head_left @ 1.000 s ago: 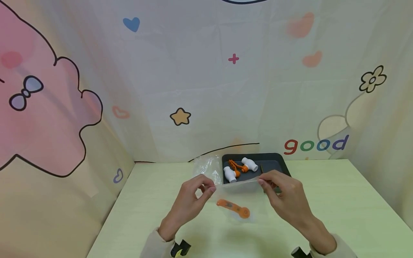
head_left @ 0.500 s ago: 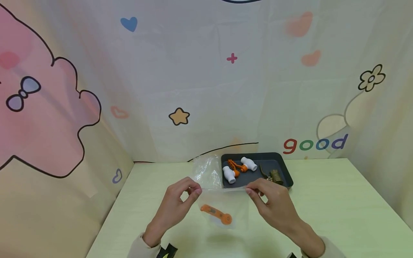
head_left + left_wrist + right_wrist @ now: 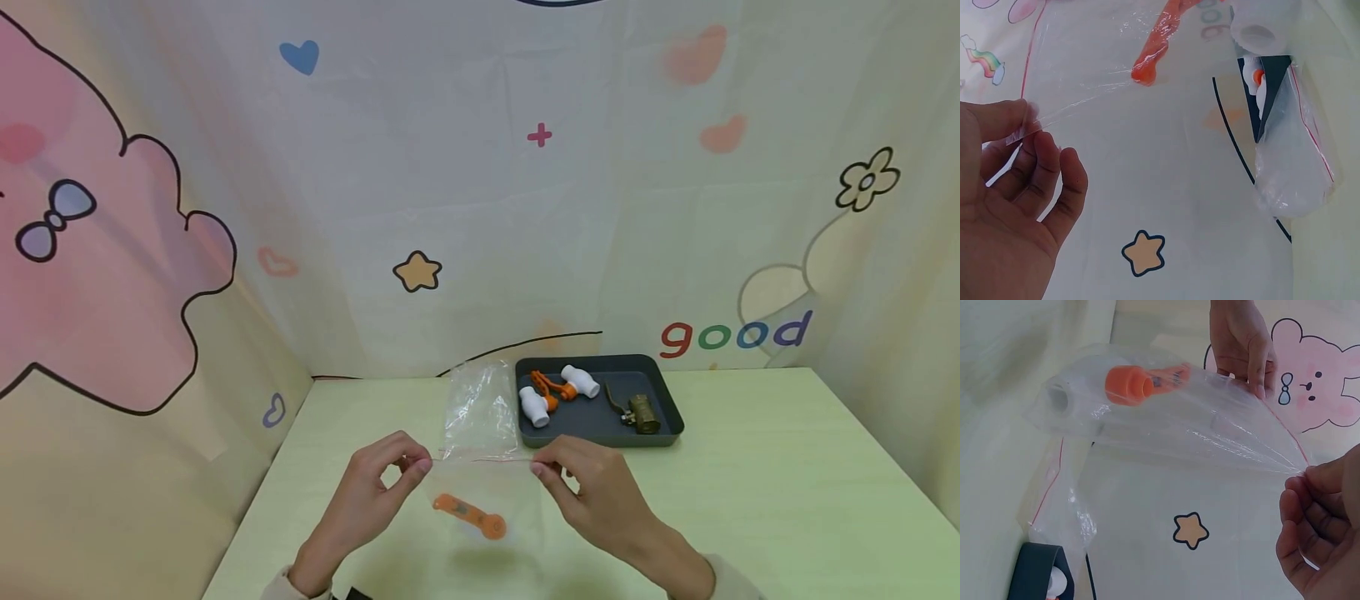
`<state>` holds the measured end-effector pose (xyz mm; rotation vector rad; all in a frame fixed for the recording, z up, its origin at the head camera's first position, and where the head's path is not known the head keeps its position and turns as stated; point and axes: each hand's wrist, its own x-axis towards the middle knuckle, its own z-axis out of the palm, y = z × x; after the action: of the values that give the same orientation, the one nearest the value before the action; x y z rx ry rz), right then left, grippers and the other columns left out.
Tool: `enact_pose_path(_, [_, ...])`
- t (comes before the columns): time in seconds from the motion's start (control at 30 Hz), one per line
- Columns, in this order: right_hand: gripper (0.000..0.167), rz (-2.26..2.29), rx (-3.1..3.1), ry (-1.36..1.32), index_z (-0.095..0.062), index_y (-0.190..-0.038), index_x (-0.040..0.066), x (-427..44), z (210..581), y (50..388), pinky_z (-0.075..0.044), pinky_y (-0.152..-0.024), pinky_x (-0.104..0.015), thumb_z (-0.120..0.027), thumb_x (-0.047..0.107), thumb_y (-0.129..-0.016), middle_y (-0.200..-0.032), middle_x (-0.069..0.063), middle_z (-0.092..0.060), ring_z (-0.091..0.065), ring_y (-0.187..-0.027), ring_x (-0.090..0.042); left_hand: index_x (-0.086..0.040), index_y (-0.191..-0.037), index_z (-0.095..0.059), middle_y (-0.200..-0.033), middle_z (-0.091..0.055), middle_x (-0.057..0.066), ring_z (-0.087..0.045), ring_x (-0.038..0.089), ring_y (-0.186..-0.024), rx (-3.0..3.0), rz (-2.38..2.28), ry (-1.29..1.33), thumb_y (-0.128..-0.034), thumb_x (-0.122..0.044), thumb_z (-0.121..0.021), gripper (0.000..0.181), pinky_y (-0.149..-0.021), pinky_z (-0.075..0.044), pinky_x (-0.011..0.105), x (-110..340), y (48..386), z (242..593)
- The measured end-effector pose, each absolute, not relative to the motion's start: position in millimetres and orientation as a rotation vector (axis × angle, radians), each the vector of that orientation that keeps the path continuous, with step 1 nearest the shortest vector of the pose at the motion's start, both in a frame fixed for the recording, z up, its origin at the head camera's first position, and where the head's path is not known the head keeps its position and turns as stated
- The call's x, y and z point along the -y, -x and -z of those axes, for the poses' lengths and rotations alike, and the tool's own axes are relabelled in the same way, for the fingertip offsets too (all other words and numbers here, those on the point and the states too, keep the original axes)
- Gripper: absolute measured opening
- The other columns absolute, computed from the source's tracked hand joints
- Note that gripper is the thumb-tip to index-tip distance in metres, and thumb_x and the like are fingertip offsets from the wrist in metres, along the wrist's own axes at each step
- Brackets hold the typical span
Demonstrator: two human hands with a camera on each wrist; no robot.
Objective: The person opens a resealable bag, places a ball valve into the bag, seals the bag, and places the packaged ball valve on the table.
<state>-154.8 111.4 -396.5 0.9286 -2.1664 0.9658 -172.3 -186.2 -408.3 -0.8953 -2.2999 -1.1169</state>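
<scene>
While its top corners are pinched by the left hand (image 3: 381,479) and right hand (image 3: 603,493), the clear bag (image 3: 517,504) is held over the worktop (image 3: 757,483), orange-handled valve (image 3: 471,517) inside; its film, probably limp and slippery, is best gripped along the red seal (image 3: 1286,428).

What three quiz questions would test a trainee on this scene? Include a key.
1. True or false: the left hand and right hand both pinch the edge of the held bag.
2. How many white valves lie in the dark tray?
3. Seen from the head camera, where is the other clear bag? A: inside the dark tray. B: left of the dark tray. C: right of the dark tray.

Key: 1, true. 2, two. 3, B.
</scene>
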Motion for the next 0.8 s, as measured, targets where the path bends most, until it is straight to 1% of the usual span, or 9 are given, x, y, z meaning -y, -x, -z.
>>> enact_pose_path(0.2, [0.011, -1.001, 2.187, -0.994, -0.069, -0.089, 0.017, -95.5, 405.1, 152.6, -0.043, -0.058, -0.009, -0.072, 0.006, -0.087, -0.079, 0.013, -0.064, -0.050, -0.067, 0.005, -0.024, -0.089, -0.067, -0.078, -0.059, -0.015, -0.055, 0.001, -0.073, 2.384, 1.151, 0.888, -0.0929, -0.012, -0.067, 0.013, -0.066, -0.048, 0.021, 208.9, 168.0, 409.2])
enact_pose_path(0.43, [0.014, -0.989, 2.103, -1.095, -0.067, -0.089, 0.018, -77.6, 411.3, 150.7, -0.043, -0.064, -0.005, -0.072, 0.005, -0.086, -0.078, 0.012, -0.063, -0.053, -0.070, 0.005, -0.029, -0.088, -0.067, -0.077, -0.060, -0.015, -0.057, 0.002, -0.074, 2.442, 1.193, 0.880, -0.0922, -0.012, -0.068, 0.018, -0.067, -0.049, 0.021, 231.8, 161.7, 409.9])
enact_pose_path(0.6, [0.011, -0.992, 2.086, -1.142, -0.067, -0.088, 0.018, -67.3, 416.1, 150.2, -0.045, -0.065, -0.006, -0.070, 0.007, -0.088, -0.077, 0.012, -0.062, -0.053, -0.069, 0.006, -0.028, -0.089, -0.067, -0.078, -0.062, -0.012, -0.057, 0.004, -0.075, 2.452, 1.204, 0.886, -0.0926, -0.011, -0.067, 0.018, -0.066, -0.048, 0.022, 242.5, 159.6, 409.8])
enact_pose_path(0.7, [0.009, -0.970, 2.106, -1.141, -0.068, -0.088, 0.017, -62.6, 420.3, 153.0, -0.043, -0.064, -0.005, -0.070, 0.008, -0.088, -0.076, 0.012, -0.062, -0.053, -0.068, 0.006, -0.028, -0.088, -0.068, -0.078, -0.062, -0.012, -0.057, 0.004, -0.074, 2.479, 1.208, 0.859, -0.0928, -0.012, -0.067, 0.016, -0.065, -0.048, 0.022, 246.0, 162.4, 414.4])
enact_pose_path(0.8, [0.009, -0.944, 2.162, -1.100, -0.068, -0.086, 0.017, -60.3, 425.6, 159.6, -0.041, -0.063, -0.004, -0.071, 0.009, -0.088, -0.074, 0.013, -0.061, -0.050, -0.067, 0.007, -0.025, -0.089, -0.069, -0.078, -0.064, -0.008, -0.058, 0.003, -0.074, 2.514, 1.209, 0.822, -0.0934, -0.015, -0.067, 0.011, -0.065, -0.050, 0.022, 247.0, 169.7, 421.6])
